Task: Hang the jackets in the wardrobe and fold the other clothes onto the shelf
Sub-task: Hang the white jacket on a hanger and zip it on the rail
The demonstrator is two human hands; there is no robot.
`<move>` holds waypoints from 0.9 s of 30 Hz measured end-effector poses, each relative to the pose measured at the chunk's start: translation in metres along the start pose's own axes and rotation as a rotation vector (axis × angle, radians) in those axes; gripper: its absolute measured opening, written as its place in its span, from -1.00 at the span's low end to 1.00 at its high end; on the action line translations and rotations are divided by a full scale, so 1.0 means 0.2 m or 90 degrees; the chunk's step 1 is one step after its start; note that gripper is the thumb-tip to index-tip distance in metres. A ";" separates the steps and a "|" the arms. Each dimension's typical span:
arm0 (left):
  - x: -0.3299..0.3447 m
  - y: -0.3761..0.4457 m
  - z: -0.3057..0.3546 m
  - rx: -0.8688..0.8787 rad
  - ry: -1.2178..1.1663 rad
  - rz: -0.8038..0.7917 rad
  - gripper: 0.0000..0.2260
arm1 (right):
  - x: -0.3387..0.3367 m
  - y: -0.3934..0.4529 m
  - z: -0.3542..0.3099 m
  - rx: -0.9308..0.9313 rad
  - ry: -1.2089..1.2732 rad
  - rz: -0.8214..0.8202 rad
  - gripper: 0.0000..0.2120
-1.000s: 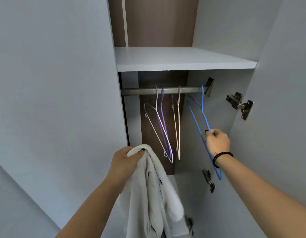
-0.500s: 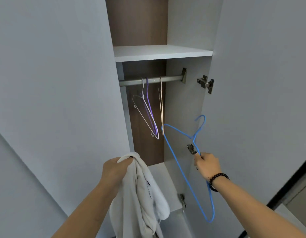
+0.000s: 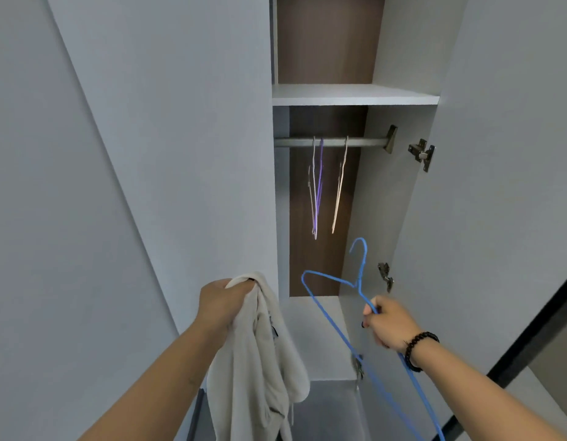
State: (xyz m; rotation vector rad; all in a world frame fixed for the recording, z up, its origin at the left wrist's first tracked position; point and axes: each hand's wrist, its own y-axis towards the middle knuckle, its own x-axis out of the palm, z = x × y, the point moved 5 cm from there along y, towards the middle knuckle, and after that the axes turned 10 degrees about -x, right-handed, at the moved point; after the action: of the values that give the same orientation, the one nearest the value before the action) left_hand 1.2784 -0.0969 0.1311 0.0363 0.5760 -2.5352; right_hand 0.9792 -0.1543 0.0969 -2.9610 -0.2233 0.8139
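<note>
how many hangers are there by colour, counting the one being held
blue hanger, held off the rail in the right hand: 1
purple hanger, on the rail: 1
white hanger, on the rail: 1
cream hanger, on the rail: 1
total: 4

Single head view, close, facing forward into open wardrobe (image 3: 403, 218), tilted slightly down.

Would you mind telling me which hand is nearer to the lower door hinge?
Right. The right hand grips the blue hanger just below the hinge; the left hand, holding the white jacket, is well to its left.
</note>
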 end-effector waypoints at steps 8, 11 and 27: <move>0.00 -0.23 -0.30 -0.021 -0.009 0.072 -0.82 | -0.02 -0.38 -0.10 -0.119 0.131 -0.183 -0.88; -0.09 -0.27 -0.37 -0.028 -0.013 0.125 -0.73 | -0.07 -0.50 -0.14 -0.138 0.129 -0.241 -0.90; -0.47 -0.28 -0.33 -0.025 -0.006 0.225 -0.81 | -0.16 -0.71 -0.37 -0.305 0.054 -0.346 -0.74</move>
State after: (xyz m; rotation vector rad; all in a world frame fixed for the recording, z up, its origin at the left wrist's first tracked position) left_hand 1.3243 0.0186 0.1063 0.1024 0.5619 -2.1804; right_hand 0.9720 -0.0198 0.1909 -3.0610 -1.3108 0.6211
